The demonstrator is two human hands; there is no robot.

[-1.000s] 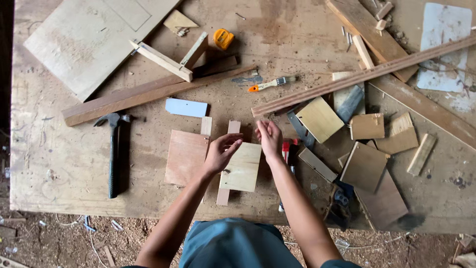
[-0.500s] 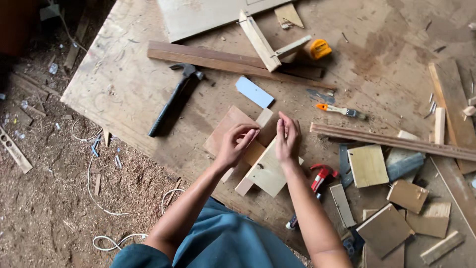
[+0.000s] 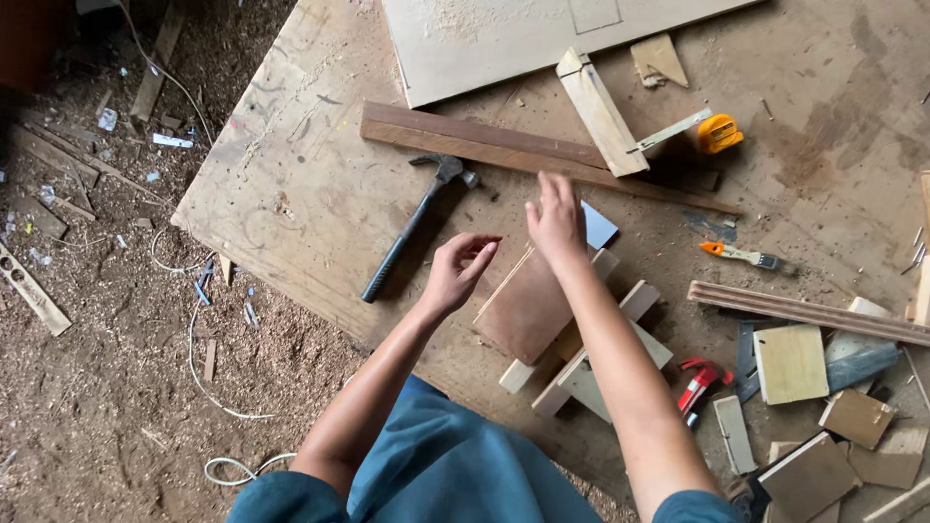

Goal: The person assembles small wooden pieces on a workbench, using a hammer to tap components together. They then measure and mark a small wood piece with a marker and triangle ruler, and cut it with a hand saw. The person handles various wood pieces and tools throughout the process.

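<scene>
Frame centre, near edge of bench (image 3: 291, 194): brown plywood panel (image 3: 528, 308) on pale battens (image 3: 581, 373); likely light, stiff, best gripped by its edges. Left hand (image 3: 457, 271) open, empty. Right hand (image 3: 555, 218) spread, hovering. Beyond, upper centre: hammer (image 3: 412, 228).

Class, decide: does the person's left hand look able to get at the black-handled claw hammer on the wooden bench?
Probably yes: the left hand hovers open beside the black-handled claw hammer, with bare bench between them.

The right arm (image 3: 620, 387) hides part of the wood blocks (image 3: 581, 373), the top edge cuts off the pale board (image 3: 504, 44), and the right edge cuts the strips (image 3: 804, 310).
</scene>
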